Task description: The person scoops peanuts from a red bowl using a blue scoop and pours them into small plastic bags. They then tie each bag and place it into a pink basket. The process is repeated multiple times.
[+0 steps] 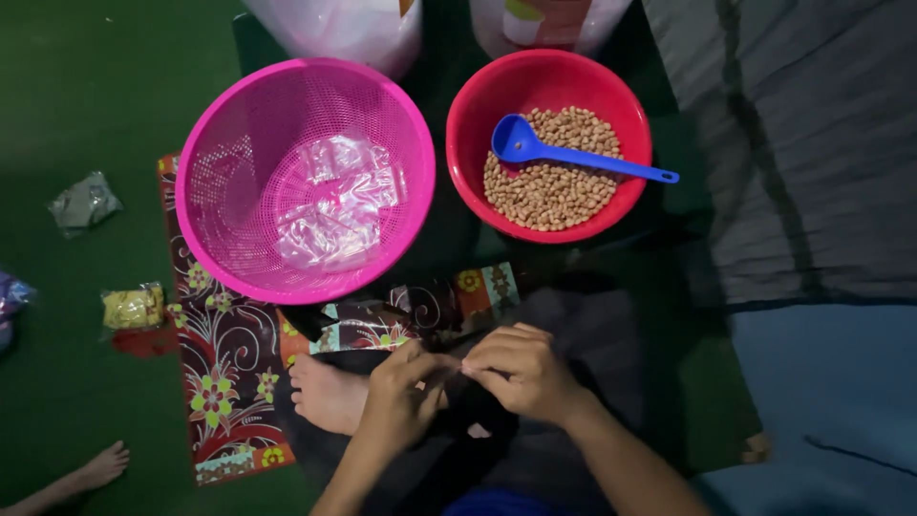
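Observation:
My left hand (pixel 401 397) and my right hand (pixel 521 373) meet low in the middle, fingertips pinched together on something small that I cannot make out. Above them stands a pink mesh basket (pixel 220 162) with several clear plastic bags (pixel 330 201) in it. To its right a red bowl (pixel 478 105) holds peanuts (pixel 549 191), and a blue scoop (pixel 573 156) lies across them. My bare foot (pixel 325 392) rests just left of my left hand.
A flowered cloth (pixel 224 363) lies under the basket on a green floor. A crumpled grey packet (pixel 84 203) and a yellow packet (pixel 132 308) lie at the left. Another person's foot (pixel 95 468) shows at bottom left. Two white containers (pixel 353 29) stand behind the bowls.

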